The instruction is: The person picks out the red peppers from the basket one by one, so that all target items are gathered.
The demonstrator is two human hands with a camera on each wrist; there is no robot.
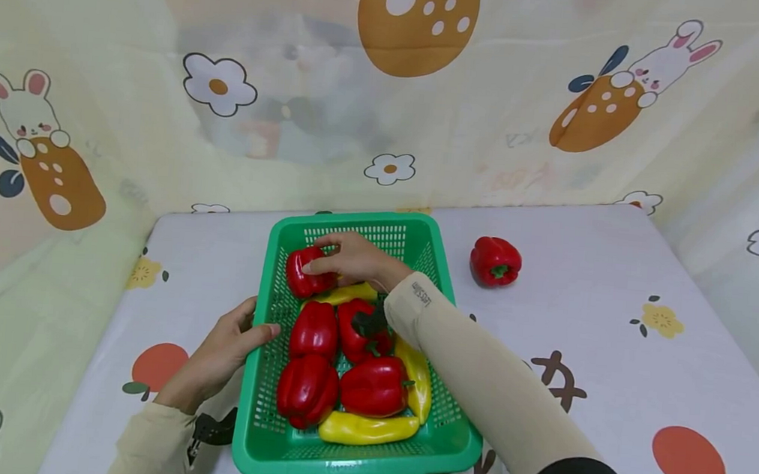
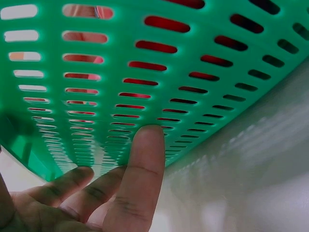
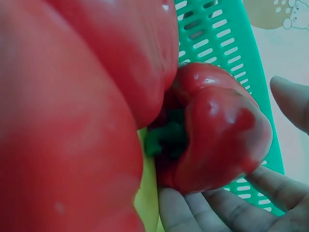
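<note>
A green plastic basket (image 1: 352,469) holds several red bell peppers (image 1: 375,387) and long yellow peppers (image 1: 368,429). My left hand (image 1: 223,351) grips its left rim, thumb over the edge. In the left wrist view, fingers (image 2: 147,169) touch the slotted outer wall (image 2: 111,104). Inside the basket's far left corner, my right hand (image 1: 357,259) touches one red bell pepper (image 1: 301,279). The right wrist view shows fingers (image 3: 236,208) against that bell pepper's (image 3: 227,130) underside and the thumb (image 3: 289,99) apart from it. Its green stem (image 3: 166,137) faces the other peppers.
Another red bell pepper (image 1: 491,256) lies on the patterned tablecloth (image 1: 612,363), right of the basket. A printed curtain (image 1: 305,163) hangs behind the table. Dark devices are strapped at both wrists, the left one (image 1: 212,429) beside the basket.
</note>
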